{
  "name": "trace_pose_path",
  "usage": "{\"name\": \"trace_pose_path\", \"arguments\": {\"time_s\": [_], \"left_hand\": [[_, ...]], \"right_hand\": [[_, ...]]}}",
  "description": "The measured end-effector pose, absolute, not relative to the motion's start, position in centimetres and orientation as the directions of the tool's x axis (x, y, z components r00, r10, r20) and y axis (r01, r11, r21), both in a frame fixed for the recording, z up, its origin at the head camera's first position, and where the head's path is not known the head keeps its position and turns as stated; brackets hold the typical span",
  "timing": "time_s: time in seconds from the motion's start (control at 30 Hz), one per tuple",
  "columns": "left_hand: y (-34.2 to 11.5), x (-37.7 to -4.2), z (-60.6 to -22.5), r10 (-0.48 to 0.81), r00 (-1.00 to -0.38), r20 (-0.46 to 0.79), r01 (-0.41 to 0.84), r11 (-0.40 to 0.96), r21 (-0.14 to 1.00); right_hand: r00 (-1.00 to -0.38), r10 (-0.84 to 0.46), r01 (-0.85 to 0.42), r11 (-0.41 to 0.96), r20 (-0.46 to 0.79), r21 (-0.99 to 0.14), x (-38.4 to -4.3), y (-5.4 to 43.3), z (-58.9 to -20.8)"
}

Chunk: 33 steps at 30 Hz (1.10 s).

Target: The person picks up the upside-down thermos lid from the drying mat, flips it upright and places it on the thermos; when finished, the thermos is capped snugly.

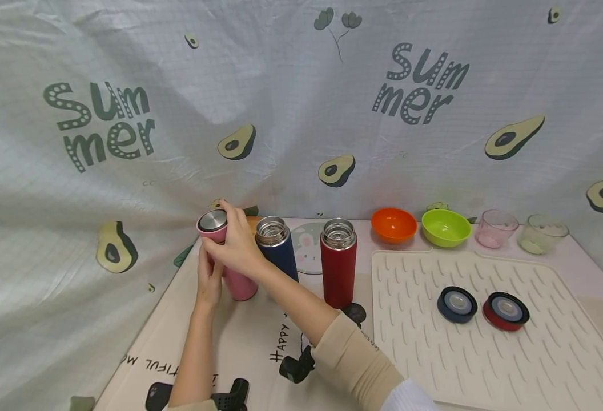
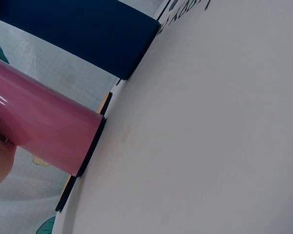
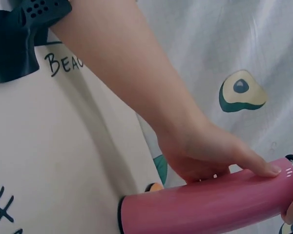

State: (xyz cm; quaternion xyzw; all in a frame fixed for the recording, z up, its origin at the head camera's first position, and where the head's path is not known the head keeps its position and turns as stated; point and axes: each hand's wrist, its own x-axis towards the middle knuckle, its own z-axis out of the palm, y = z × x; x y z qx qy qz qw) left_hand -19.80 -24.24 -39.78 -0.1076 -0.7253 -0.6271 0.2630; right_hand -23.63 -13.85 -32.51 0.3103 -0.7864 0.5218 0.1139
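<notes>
Pink bottle (image 1: 241, 284), one: long axis near upright, lid (image 1: 212, 221) at its top.
I see my right hand (image 1: 237, 242) pinching the lid; left hand (image 1: 210, 281) lower, gripping its side.

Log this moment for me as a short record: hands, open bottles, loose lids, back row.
left hand: grips pink bottle
right hand: grips pink lid at that bottle's top
navy bottle: standing, uncapped
red bottle: standing, uncapped
ribbed mat: bears navy lid, red lid
behind mat: orange bowl, green bowl, pink cup, pale cup
unclear: whether pink lid is fully seated
</notes>
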Motion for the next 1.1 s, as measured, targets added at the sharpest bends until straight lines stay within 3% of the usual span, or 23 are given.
{"name": "trace_pose_path", "arguments": {"time_s": [0.4, 1.1], "left_hand": [[-24.2, -19.9, -40.0, -0.175, -0.804, 0.568, 0.541, 0.18, 0.821], [-24.3, -20.2, -40.4, -0.16, -0.79, 0.591, 0.574, 0.143, 0.806]], "right_hand": [[-0.866, -0.18, -0.496, 0.176, 0.467, -0.85, -23.3, -15.0, -34.1], [-0.85, -0.157, -0.525, 0.17, 0.503, -0.834, -23.4, -15.0, -33.6]]}}
